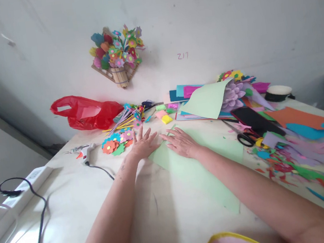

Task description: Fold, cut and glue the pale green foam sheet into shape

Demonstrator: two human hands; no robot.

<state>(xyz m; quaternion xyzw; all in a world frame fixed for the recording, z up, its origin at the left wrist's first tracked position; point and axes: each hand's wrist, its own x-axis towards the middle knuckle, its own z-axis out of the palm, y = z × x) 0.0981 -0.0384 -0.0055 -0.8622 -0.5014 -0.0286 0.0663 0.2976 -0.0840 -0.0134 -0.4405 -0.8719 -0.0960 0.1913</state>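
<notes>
A pale green sheet (pixel 204 167) lies on the white table, one corner pointing away from me. My right hand (pixel 181 143) rests flat on its far left part, fingers spread. Just beyond the sheet's left corner, my left hand (pixel 143 143) is stretched out with its fingers apart, close to the sheet's edge. Neither hand grips anything. Beside my left hand sits a cluster of colourful paper flowers (pixel 118 142). Past my fingertips lie small packets, one of them a yellow packet (pixel 167 119).
At the left are a glue gun (pixel 87 153) and a white power strip (pixel 36 186) with black cable. A red plastic bag (pixel 87 112) stands at the back. Rightward lie black-handled scissors (pixel 245 139), a phone (pixel 257 121), stacked sheets (pixel 207 101) and scraps (pixel 284 165). A flower basket (pixel 120 76) hangs on the wall.
</notes>
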